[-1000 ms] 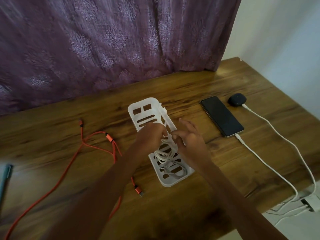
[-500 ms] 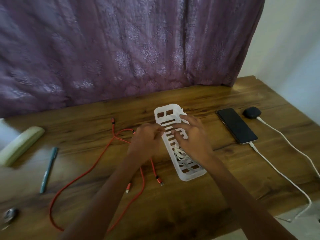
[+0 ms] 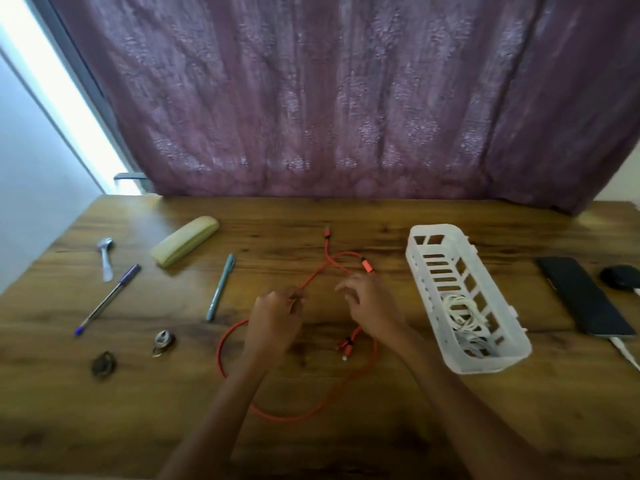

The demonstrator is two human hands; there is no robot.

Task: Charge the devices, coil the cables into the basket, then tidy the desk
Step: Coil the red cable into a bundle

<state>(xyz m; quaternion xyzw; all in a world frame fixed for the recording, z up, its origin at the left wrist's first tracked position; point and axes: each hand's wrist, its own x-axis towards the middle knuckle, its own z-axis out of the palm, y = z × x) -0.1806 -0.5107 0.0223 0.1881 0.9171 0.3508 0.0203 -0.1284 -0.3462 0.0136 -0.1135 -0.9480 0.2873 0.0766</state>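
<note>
An orange multi-head cable (image 3: pixel 294 415) lies in loose loops across the middle of the wooden desk (image 3: pixel 346 445). My left hand (image 3: pixel 277 315) pinches a strand of it near the middle. My right hand (image 3: pixel 372 301) hovers just right of that, fingers curled and apart, touching or nearly touching another strand. A white slotted basket (image 3: pixel 491 365) stands to the right with a coiled white cable (image 3: pixel 462 311) inside. Further right lie a black phone (image 3: pixel 585 299) with a white cable plugged in and a black earbud case (image 3: pixel 621 277).
On the left of the desk lie a pale green case (image 3: pixel 185 245), a teal pen (image 3: pixel 220 291), a blue ballpoint (image 3: pixel 107 299), a spoon (image 3: pixel 105 258) and two small dark metal objects (image 3: pixel 162 341). A purple curtain (image 3: pixel 311 98) hangs behind the desk.
Both hands have left the basket and moved left to the orange cable; my left hand has taken hold of a strand. The view has swung left, revealing the desk's left side.
</note>
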